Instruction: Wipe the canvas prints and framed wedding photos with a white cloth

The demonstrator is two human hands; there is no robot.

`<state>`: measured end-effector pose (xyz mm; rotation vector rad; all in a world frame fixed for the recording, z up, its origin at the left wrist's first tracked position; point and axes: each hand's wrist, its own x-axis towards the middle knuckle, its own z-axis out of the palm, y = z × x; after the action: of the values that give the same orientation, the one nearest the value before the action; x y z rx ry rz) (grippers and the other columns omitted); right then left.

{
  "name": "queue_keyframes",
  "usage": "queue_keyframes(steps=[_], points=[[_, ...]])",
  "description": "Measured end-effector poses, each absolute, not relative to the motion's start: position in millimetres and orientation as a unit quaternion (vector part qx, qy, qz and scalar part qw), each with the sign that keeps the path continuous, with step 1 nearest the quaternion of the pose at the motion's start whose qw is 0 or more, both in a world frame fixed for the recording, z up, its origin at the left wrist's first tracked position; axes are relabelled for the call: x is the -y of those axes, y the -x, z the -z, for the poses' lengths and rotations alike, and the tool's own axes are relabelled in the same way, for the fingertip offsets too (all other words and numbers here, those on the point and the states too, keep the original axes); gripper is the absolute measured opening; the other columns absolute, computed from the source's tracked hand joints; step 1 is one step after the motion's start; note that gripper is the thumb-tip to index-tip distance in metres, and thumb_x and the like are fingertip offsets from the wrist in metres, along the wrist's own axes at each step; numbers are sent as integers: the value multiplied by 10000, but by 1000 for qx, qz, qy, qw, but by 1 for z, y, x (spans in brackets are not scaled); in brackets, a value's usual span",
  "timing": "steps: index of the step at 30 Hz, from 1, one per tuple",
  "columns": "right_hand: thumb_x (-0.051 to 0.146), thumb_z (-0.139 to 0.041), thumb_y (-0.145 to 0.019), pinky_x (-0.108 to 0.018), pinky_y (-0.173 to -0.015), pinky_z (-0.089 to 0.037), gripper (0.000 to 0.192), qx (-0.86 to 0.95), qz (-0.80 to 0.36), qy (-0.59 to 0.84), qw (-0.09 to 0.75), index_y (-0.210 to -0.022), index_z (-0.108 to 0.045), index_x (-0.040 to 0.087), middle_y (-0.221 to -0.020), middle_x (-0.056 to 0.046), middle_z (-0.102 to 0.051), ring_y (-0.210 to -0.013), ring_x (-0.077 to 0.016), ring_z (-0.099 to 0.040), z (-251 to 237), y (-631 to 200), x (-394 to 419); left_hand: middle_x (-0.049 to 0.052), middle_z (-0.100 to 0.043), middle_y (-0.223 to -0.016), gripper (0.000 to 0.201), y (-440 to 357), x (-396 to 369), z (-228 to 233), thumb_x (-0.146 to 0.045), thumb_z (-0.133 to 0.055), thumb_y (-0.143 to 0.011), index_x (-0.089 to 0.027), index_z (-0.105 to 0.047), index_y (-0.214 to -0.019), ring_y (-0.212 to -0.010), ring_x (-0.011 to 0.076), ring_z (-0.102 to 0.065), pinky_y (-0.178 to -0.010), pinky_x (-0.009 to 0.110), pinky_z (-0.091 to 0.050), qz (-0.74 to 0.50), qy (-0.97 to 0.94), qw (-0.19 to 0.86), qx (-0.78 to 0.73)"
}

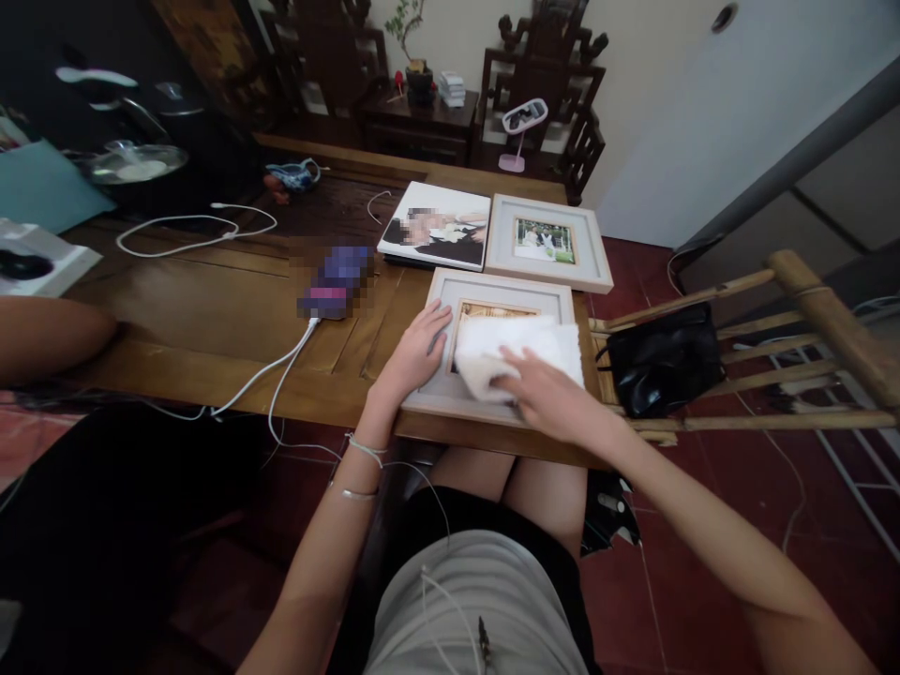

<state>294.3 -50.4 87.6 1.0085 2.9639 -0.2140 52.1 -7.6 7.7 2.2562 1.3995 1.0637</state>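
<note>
The right hand (pixel 545 398) presses a white cloth (pixel 517 354) under its flat fingers onto the near picture frame (pixel 492 352). The left hand (pixel 414 352) lies open on the frame's left edge.

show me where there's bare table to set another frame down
The widest bare stretch of the table lies left of the near frame, between the white cable loop and the front edge, though a charging cable crosses it. The right end is crowded: near frame, far frame and photo print fill it.
</note>
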Motion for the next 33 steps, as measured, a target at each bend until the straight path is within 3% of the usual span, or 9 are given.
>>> queue_keyframes(steps=[5,9,13,17,24,26,29,33], points=[[-35,-404,-801,-568,-1140,-228,524,-919,-40,-389,-51,-1270,-573,125,-1521,-149,-365,-1428,-339,-246,-72,-297,-35,154,-587,-1336,337,-51,6,-5,-171,-433,-937,-100,-605,-1217,-1369,255,-413,-1126,523,-356,-373,-785,139,-475],[-51,-411,-787,-661,-1092,-217,568,-915,-45,-401,-13,-1307,-551,129,-1534,-170,-330,-1432,-399,-187,-71,-283,-44,146,-584,-1342,345,-52,6,-5,-170,-430,-935,-113,-603,-1227,-1368,254,-415,-1122,531,-357,-374,-782,140,-478],[-56,-411,-757,-639,-1060,-296,604,-925,0,-377,49,-1313,-552,134,-1512,-176,-367,-1402,-421,-255,-78,-275,2,142,-586,-1342,355,-53,7,-6,-162,-433,-928,-117,-600,-1238,-1364,258,-422,-1117,529,-368,-373,-778,139,-487],[-53,-393,-744,-558,-1012,-409,588,-935,77,-337,84,-1259,-587,154,-1463,-153,-448,-1340,-385,-389,-101,-279,59,142,-595,-1329,349,-53,7,-5,-162,-443,-920,-111,-606,-1224,-1357,254,-432,-1127,514,-363,-383,-774,137,-485],[-21,-424,-751,-482,-895,-510,564,-946,147,-284,56,-1231,-594,220,-1364,-118,-552,-1185,-335,-551,-121,-261,84,138,-586,-1342,355,-54,8,-8,-198,-407,-943,-119,-609,-1223,-1370,245,-414,-1138,511,-343,-388,-766,163,-486],[-8,-433,-769,-512,-919,-490,538,-939,118,-318,60,-1233,-601,206,-1369,-134,-544,-1214,-355,-526,-111,-251,71,130,-589,-1341,366,-54,8,-9,-231,-377,-963,-123,-606,-1228,-1371,237,-411,-1147,499,-329,-395,-759,176,-486],[3,-468,-786,-578,-1047,-366,528,-932,39,-356,61,-1270,-589,176,-1471,-136,-441,-1346,-401,-372,-93,-238,41,124,-535,-1402,419,-54,10,-11,-308,-317,-996,-139,-537,-1311,-1369,218,-414,-1157,465,-315,-413,-740,194,-494],[44,-499,-837,-579,-1124,-252,448,-924,-43,-379,28,-1257,-607,154,-1521,-137,-368,-1409,-387,-266,-83,-222,-6,143,-422,-1490,501,-55,12,-15,-397,-275,-1010,-136,-418,-1413,-1388,213,-385,-1174,410,-282,-429,-729,191,-498]])
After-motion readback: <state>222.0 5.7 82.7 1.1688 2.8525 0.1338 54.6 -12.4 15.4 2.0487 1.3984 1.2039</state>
